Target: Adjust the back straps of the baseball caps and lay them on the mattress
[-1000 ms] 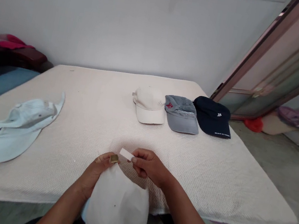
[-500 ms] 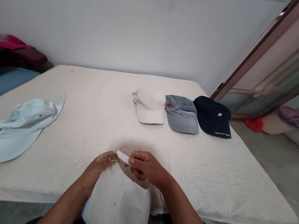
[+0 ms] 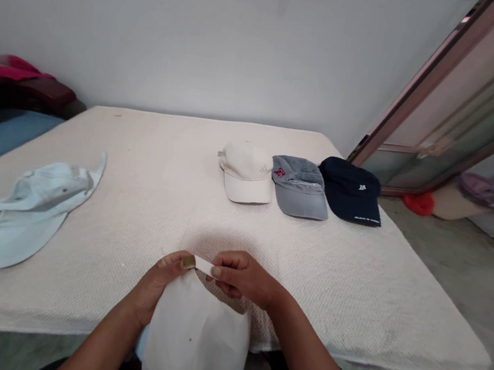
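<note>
I hold a white cap (image 3: 195,342) at the near edge of the cloth-covered table (image 3: 154,194), its crown toward me. My left hand (image 3: 157,287) grips the cap's back by a small brass buckle (image 3: 188,261). My right hand (image 3: 243,277) pinches the white strap (image 3: 203,264) that runs from that buckle. Both hands are closed on the cap's strap parts, fingertips almost touching each other.
A pale blue sun hat (image 3: 30,207) lies at the table's left. In a row at the far right sit a cream cap (image 3: 245,173), a grey cap (image 3: 300,187) and a navy cap (image 3: 352,191). Cushions (image 3: 7,82) lie left; a leaning glass frame (image 3: 462,102) stands right.
My right hand has slid left along the strap toward the buckle, so less strap shows between the hands. The cap and left hand stay in place.
</note>
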`<state>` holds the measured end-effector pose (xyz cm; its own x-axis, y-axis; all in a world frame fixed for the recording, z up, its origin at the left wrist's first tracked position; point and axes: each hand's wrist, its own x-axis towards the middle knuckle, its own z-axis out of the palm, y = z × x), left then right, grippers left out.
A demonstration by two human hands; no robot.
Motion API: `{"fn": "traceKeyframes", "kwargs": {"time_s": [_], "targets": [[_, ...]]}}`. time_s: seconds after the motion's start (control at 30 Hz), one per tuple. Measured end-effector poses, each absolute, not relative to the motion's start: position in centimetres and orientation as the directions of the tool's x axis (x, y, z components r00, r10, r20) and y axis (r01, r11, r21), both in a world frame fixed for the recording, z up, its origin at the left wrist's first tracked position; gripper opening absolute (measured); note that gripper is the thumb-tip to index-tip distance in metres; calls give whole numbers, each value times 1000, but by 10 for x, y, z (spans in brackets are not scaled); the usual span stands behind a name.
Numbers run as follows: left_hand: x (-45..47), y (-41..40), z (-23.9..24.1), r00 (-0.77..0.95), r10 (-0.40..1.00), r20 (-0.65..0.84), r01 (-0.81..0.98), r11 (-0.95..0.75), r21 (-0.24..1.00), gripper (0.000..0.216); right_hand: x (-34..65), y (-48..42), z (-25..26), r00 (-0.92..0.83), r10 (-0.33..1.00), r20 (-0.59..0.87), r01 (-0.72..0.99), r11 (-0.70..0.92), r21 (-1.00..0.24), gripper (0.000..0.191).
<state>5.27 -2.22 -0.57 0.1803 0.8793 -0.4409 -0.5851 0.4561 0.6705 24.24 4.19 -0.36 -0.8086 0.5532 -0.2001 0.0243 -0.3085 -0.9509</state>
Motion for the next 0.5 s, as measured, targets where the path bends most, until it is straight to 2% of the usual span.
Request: {"fn": "traceKeyframes", "kwargs": {"time_s": [0.27,0.5], "targets": [[49,-24,-18,179,859,-479,-516,497,698,16,248,45,3,-819,516,-251,108,-290,-951,23],[52,-25,-12,196,835,-514,-406,547,732,19,247,45,1,-812,539,-225,64,-301,-952,21]]}}
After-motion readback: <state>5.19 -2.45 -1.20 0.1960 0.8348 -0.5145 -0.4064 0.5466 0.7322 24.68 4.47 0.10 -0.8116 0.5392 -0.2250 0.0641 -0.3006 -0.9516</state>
